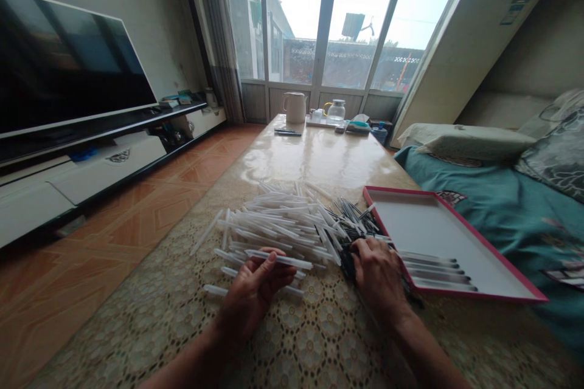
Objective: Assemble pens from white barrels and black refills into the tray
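My left hand (pixel 262 279) is closed around a white translucent pen barrel (pixel 283 259), with the thumb on top and the barrel pointing right. Behind it on the table lies a loose heap of similar white barrels (pixel 274 219). My right hand (pixel 376 264) reaches down with curled fingers into a pile of thin black pen parts (pixel 351 216); its fingertips are hidden, so what they pinch is unclear. Just right of that hand, several white pens with black ends (pixel 438 270) lie side by side in a shallow pink-rimmed tray (pixel 495 258).
The table (pixel 310 328) has a patterned cover. At its far end stand a beige jug (pixel 295 107), a glass pitcher (pixel 336 110) and a tissue pack (pixel 358 125). A sofa with a teal cover (pixel 438 176) is on the right, a TV cabinet (pixel 123 155) on the left.
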`<state>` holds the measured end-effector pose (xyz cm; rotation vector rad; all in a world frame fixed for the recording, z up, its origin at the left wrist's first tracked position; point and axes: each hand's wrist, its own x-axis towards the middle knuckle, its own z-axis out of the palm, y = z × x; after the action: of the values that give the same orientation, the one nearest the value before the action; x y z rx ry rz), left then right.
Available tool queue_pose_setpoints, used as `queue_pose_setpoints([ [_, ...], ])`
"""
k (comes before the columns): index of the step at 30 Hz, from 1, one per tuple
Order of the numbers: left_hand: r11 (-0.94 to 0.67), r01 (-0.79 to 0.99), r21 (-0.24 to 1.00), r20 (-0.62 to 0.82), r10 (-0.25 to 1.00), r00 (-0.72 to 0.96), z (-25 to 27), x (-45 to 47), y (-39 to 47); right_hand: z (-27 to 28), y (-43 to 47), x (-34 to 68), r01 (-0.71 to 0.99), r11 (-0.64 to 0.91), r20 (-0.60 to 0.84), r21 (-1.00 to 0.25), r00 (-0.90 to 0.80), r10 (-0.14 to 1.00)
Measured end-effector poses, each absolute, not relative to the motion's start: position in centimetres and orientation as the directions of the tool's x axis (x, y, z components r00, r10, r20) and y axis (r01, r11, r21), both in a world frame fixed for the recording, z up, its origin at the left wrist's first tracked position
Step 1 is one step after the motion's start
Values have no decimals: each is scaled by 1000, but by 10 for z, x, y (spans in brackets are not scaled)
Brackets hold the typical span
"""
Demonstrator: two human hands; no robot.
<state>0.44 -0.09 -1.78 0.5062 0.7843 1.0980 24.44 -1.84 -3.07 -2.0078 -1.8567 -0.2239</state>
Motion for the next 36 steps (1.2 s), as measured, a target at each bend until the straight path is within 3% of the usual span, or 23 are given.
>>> queue_pose_setpoints([
  [3,362,-572,736,-268,932,245,-21,5,-1,-28,-22,237,888,81,428,-453,137,894],
  [6,350,-562,750,-241,935,260,-24,5,-2,-23,-29,220,587,210,351,-782,136,926],
  [9,348,-560,752,-240,936,259,-24,4,-2,-21,-36,202,302,237,273,-923,82,959],
  [13,360,-557,748,-257,932,257,-21,4,-3,-22,-41,189,152,223,233,-963,50,971],
  [24,372,-557,742,-259,927,273,-23,6,-2,-23,-42,186,157,204,213,-966,42,976],
  [36,371,-534,759,-240,923,300,-28,5,-2,-29,-38,183,-24,84,82,-996,84,993],
])
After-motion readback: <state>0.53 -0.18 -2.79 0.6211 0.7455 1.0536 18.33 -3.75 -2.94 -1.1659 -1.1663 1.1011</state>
